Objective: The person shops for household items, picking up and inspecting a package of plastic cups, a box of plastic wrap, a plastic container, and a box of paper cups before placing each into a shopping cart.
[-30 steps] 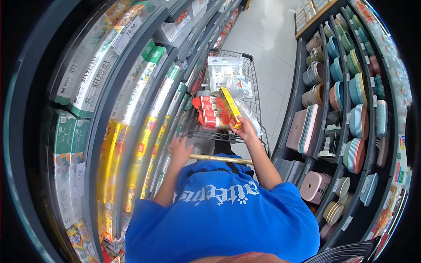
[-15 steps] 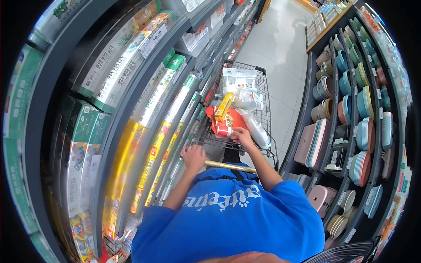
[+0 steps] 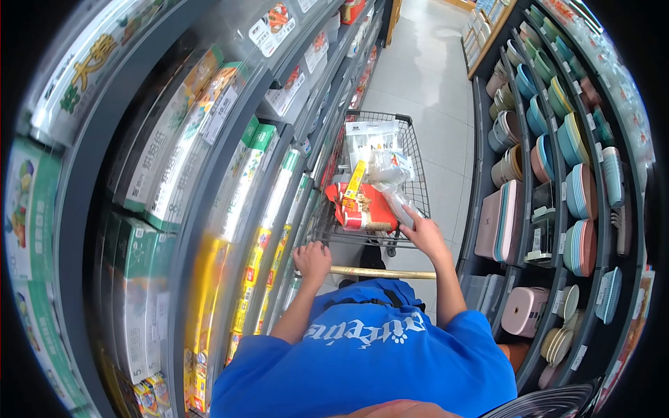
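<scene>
At the left end of the shopping cart handle (image 3: 383, 274), my left hand (image 3: 312, 259) rests with its fingers curled over it. My right hand (image 3: 426, 238) reaches past the handle into the cart (image 3: 423, 182). Its thumb and fingers close on the near end of a clear plastic-wrapped package (image 3: 396, 200), which they partly cover. Left of it lies a red package of paper cups (image 3: 376, 214), its cup rims facing me. A slim yellow box (image 3: 355, 180) leans across the red package. Farther forward are a white printed bag (image 3: 371, 132) and a clear bag (image 3: 390, 166).
Shelves close in on both sides. Boxed baking paper (image 3: 188, 153) and yellow cartons (image 3: 216, 279) fill the left shelf. Stacked bowls (image 3: 578, 191), pink trays (image 3: 488, 219) and a pink case (image 3: 524, 311) stand on the right shelf. A tiled aisle floor (image 3: 435, 90) runs ahead.
My right hand has moved right, from the cup package to the clear plastic-wrapped package. That package's near end is now under my fingers. My left hand stays at the handle's end.
</scene>
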The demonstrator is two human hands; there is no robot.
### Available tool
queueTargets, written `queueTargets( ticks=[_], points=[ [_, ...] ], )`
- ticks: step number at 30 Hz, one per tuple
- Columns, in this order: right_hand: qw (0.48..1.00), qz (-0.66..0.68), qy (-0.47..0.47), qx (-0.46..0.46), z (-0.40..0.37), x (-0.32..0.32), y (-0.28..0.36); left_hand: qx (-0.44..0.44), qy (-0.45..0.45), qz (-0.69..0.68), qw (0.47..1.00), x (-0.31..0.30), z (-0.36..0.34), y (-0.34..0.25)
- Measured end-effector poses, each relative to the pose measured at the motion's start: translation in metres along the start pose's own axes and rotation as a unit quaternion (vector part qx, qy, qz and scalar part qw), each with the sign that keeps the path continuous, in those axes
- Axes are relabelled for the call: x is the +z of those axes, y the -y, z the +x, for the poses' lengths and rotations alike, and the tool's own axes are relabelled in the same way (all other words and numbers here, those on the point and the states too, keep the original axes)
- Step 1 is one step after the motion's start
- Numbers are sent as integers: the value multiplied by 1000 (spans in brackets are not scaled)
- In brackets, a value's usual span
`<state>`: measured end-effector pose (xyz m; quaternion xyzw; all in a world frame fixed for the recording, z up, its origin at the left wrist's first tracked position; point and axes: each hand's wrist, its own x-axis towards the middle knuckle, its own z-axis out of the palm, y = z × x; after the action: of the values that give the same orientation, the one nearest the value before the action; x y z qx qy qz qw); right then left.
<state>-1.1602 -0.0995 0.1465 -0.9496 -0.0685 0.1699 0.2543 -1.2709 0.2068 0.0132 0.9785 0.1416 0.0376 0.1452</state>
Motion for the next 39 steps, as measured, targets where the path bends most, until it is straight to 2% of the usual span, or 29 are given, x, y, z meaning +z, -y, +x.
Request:
queueTargets(
  ticks=[4, 7, 9, 12, 15, 19, 23, 29, 35, 39],
  points=[
    [997, 3, 74, 19, -12, 6, -27, -23, -4, 4, 1000, 10, 31, -7],
    [994, -35, 38, -92, -18, 55, -98, -33, 45, 32, 998, 10, 58, -17],
    [992, -64, 63, -94, -22, 84, -126, -22, 59, 42, 997, 16, 76, -19],
    [962, -231, 142, 30, -16, 103, -128, -6, 86, 49, 995, 19, 99, -24],
    [983, -181, 8, 1, -14, 92, -116, -12, 118, 33, 992, 20, 118, -30],
    [975, -205, 81, 43, 0, 70, -127, 18, 190, 40, 981, 23, 130, -46],
    [965, -224, 134, 40, 19, 55, -132, 11, 210, 34, 977, 26, 140, -54],
    [961, -220, 165, 35, 51, 42, -145, 37, 199, 63, 977, 42, 160, -62],
    [961, -219, 169, 18, 91, 20, -138, -5, 230, 45, 972, 53, 210, -59],
    [966, -206, 154, 12, 110, 23, -149, -85, 230, -45, 968, 61, 245, -46]
  ],
)
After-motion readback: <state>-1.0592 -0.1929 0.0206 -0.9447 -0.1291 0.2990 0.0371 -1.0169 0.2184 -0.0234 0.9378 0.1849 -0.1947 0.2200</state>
